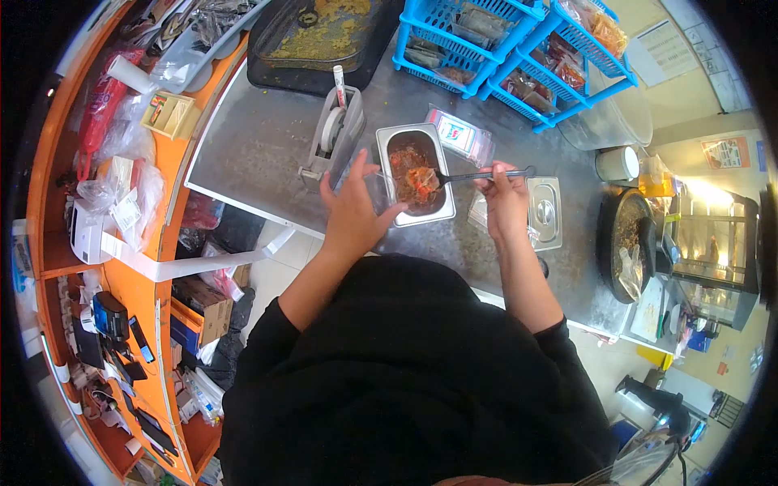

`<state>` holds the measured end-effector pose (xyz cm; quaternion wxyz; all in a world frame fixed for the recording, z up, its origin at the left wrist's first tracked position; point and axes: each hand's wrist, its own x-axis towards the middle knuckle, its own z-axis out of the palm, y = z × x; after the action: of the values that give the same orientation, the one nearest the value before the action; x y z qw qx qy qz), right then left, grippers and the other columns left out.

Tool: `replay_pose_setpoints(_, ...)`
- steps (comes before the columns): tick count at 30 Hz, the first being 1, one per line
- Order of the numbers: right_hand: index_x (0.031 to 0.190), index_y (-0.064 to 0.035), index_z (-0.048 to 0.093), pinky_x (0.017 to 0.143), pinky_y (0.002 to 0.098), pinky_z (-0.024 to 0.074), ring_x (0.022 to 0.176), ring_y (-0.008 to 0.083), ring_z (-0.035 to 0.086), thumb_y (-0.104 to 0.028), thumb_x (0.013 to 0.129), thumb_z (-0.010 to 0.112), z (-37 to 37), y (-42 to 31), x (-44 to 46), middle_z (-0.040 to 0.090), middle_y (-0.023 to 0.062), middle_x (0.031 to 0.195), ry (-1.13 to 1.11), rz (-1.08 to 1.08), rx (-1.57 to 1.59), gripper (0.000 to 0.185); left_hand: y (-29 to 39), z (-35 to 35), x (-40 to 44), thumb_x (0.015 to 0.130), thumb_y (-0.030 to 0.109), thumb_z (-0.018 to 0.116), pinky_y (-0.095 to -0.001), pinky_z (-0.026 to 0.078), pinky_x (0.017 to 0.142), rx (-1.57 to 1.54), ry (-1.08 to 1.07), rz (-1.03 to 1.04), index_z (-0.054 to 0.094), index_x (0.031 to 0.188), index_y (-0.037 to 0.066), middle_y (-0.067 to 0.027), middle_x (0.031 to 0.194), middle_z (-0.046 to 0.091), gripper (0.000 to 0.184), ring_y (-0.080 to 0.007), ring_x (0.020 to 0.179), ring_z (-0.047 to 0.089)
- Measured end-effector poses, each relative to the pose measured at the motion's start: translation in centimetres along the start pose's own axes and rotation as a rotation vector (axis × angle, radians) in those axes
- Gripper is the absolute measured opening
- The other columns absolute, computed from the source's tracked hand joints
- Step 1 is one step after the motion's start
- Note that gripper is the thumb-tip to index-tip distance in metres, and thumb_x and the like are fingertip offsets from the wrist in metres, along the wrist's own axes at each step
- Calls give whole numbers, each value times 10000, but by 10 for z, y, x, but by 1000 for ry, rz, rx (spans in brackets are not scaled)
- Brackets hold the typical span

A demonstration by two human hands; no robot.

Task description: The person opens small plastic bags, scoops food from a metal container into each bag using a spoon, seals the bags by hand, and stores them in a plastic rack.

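My right hand (504,202) pinches the handle of a black ladle (468,176), its loaded bowl at the steel container (442,214) near the counter's (243,138) front edge. My left hand (352,206), fingers spread, meets clear plastic (378,191); grip cannot be told.

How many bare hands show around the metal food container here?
2: the left hand beside the left edge of the metal food container, and the right hand to its right, gripping the black handle. None seems hidden.
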<state>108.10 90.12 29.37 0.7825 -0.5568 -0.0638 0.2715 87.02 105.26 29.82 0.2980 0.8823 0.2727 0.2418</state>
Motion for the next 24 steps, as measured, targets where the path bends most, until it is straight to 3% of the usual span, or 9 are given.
replay_pose_setpoints(10,1048,-28,555,748,307,531,771,170,624,-130,972,551,26,-66,-10,647,107,895,-89,-287,110,127,34,-6,29,670,352,834,-566,116,1069,-10,127,172,234,1446,20,-84,1129,610,1036,-230,1078,588)
replay_pose_setpoints(20,1045,-9,510,812,344,523,881,210,646,-78,967,542,43,-62,-37,647,139,921,-96,-691,-132,109,53,-3,42,672,341,840,-498,193,1050,-16,151,219,162,1450,-13,-86,1055,631,1091,-227,1007,607)
replay_pose_setpoints(24,991,-18,517,802,362,508,863,243,659,-4,950,506,45,-55,-53,660,158,921,-222,-955,-309,45,58,-6,44,669,287,835,-487,229,1033,-48,122,165,177,1457,-3,-83,1027,632,1067,-228,973,621)
